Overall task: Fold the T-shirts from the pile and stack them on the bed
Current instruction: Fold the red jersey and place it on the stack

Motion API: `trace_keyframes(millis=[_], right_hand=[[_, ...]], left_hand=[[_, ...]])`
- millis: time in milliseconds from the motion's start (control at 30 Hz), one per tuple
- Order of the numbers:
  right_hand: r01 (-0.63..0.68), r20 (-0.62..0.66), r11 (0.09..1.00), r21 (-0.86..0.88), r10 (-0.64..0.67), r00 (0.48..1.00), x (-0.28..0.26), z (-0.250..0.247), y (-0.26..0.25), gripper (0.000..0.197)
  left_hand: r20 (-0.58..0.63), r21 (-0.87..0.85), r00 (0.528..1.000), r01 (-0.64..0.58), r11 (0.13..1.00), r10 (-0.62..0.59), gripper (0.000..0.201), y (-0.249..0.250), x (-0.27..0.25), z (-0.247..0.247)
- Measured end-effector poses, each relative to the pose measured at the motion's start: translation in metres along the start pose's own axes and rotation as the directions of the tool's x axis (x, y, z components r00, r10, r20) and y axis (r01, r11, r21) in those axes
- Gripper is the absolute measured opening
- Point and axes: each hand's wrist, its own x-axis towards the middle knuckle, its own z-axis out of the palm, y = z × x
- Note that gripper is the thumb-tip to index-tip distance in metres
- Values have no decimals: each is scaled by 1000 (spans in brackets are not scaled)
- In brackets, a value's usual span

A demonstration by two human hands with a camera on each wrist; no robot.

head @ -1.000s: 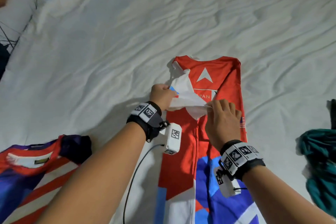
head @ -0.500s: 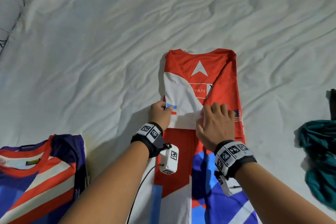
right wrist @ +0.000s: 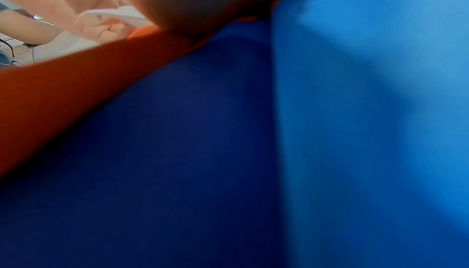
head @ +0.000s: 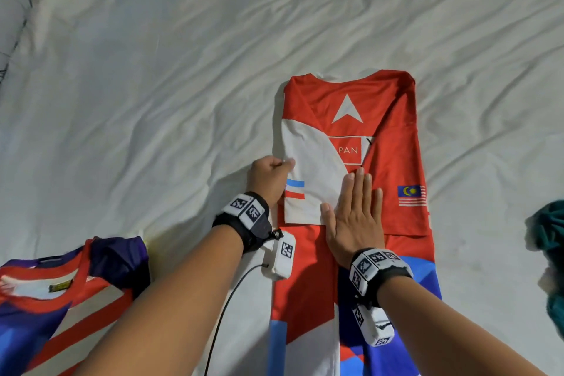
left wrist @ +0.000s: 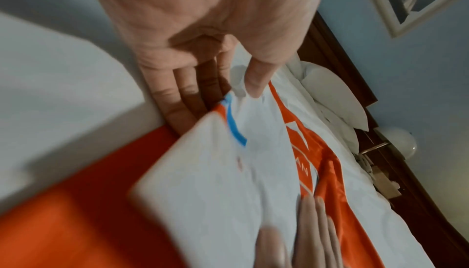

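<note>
A red, white and blue T-shirt (head: 393,143) lies lengthwise on the white bed (head: 183,70), its sides folded in. Its white sleeve (head: 311,174) lies folded over the red back. My left hand (head: 270,175) pinches the sleeve's left edge; in the left wrist view the thumb (left wrist: 256,79) presses the white cloth (left wrist: 228,172) against the fingers. My right hand (head: 355,214) lies flat with straight fingers on the sleeve's right edge and the red cloth. The right wrist view shows only blurred red and blue cloth (right wrist: 253,152) close up.
A purple, red and white striped shirt (head: 55,299) lies at the lower left. A crumpled teal garment (head: 549,253) sits at the right edge. Grey bedding (head: 15,9) lies at the far left. White pillows (left wrist: 332,95) and a dark headboard (left wrist: 342,55) lie beyond the shirt.
The white sleeve, held up by both hands a second ago, now lies flat on the shirt. My right hand has opened and pressed flat. My left hand slid toward the sleeve's left edge.
</note>
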Motion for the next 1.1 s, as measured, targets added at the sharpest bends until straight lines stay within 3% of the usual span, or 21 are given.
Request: trace_keyframes(millis=[200,367,433,533,600,633,667,700,767,833,900,1000,1033,1100], right_hand=[[-5,27,1000,-19,6,1000,0,3,2,75],[-9,27,1000,-20,9,1000,1,9,4,74],[-14,24,1000,-21,15,1000,2,11,4,74],[-16,25,1000,1,16,1000,2,12,5,74],[-21,27,1000,18,21,999,3,12,5,75],[-24,28,999,23,23,999,3,13,5,75],[-26,28,999,25,25,999,3,13,5,75],[-28,26,999,23,27,999,3,13,5,75],[-25,22,1000,12,24,999,3,14,5,75],[-20,29,1000,8,20,999,3,14,5,75],[-21,37,1000,11,21,999,3,12,5,75],[-22,49,1000,17,21,999,4,10,4,76],[-18,50,1000,20,17,999,4,10,3,76],[-7,48,1000,17,6,999,5,10,4,76]], left_hand=[[-31,-86,1000,5,996,-7,55,57,62,6],[-9,10,998,-55,998,55,37,84,111,17],[-19,82,996,-82,993,84,12,90,125,19],[-43,215,989,-129,968,141,28,93,129,15],[-119,421,958,-191,887,263,39,83,103,9],[-120,540,915,-267,799,386,45,72,80,7],[-37,641,855,-376,669,517,52,57,53,6],[145,712,793,-499,493,592,60,40,23,8],[552,700,672,-695,162,494,68,3,-24,11],[705,657,613,-754,-6,356,69,-31,-38,3],[670,702,662,-712,1,336,69,-51,-31,-16],[492,811,796,-567,147,353,70,-50,-27,-27],[478,804,792,-568,175,379,71,-46,-33,-21],[555,741,722,-655,150,413,70,-45,-46,-6]])
